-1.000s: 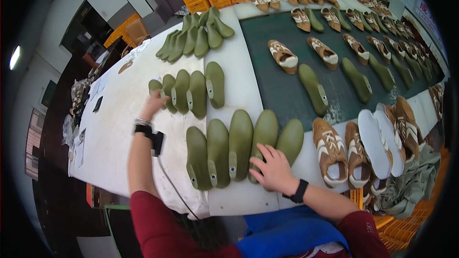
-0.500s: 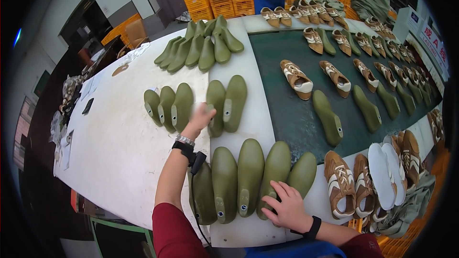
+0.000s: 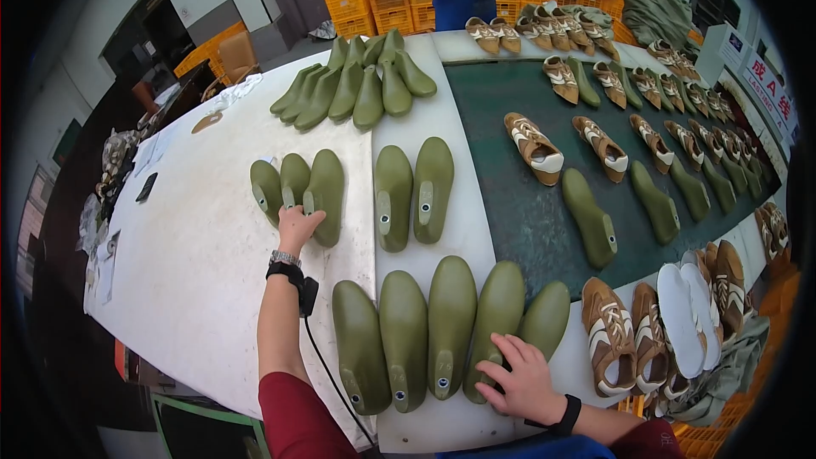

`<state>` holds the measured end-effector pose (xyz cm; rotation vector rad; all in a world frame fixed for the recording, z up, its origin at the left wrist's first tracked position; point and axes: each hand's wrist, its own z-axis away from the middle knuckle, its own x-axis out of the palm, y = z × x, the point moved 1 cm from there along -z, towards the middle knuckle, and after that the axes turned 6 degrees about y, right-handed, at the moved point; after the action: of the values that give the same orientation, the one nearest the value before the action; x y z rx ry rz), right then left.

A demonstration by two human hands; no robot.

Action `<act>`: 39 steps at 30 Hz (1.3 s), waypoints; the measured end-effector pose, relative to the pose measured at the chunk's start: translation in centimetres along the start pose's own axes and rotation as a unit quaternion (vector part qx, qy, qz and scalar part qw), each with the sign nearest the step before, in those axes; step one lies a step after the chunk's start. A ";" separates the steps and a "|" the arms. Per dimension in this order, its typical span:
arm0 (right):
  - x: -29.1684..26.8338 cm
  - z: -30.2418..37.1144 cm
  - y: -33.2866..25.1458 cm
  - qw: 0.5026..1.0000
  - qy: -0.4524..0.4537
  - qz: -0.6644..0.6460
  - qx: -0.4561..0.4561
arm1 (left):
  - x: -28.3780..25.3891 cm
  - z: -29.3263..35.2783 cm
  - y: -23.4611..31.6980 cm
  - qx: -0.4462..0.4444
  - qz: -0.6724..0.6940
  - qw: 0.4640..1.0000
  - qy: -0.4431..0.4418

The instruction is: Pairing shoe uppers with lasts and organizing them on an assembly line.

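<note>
My left hand (image 3: 297, 228) reaches over the heel ends of a group of three green shoe lasts at mid-table. Its thumb stretches toward the right last (image 3: 327, 191), and its other fingers touch near the heel of the middle last (image 3: 295, 172); the fingertips are partly hidden. Beside this group a left last (image 3: 264, 183) stands close by. My right hand (image 3: 525, 384) rests with spread fingers on the lower part of a green last (image 3: 500, 310) in the near row. That row holds several lasts side by side, including the leftmost one (image 3: 359, 340). A separate pair of lasts (image 3: 393, 187) lies to the right of my left hand.
More lasts (image 3: 347, 89) are bunched at the far end. Brown-and-white shoes (image 3: 535, 149) and lasts line the dark green mat (image 3: 501, 204). White insoles (image 3: 680, 314) and shoes lie at the right. Across the table stands a person in a blue apron (image 3: 463, 4), near orange crates (image 3: 348, 4).
My left hand has let go of the left last of the pair and moved left to the group of three. My right hand stays on its last. The view has shifted slightly.
</note>
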<state>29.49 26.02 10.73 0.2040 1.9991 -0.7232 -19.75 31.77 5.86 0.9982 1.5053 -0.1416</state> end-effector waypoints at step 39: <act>0.6 1.1 0.0 0.998 0.059 -0.017 -0.018 | -12.7 13.0 -2.7 -0.029 0.094 0.952 -0.289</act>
<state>29.96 25.32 9.82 0.1944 2.1303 -0.7107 -13.42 15.85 12.60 0.9429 0.8708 -0.2301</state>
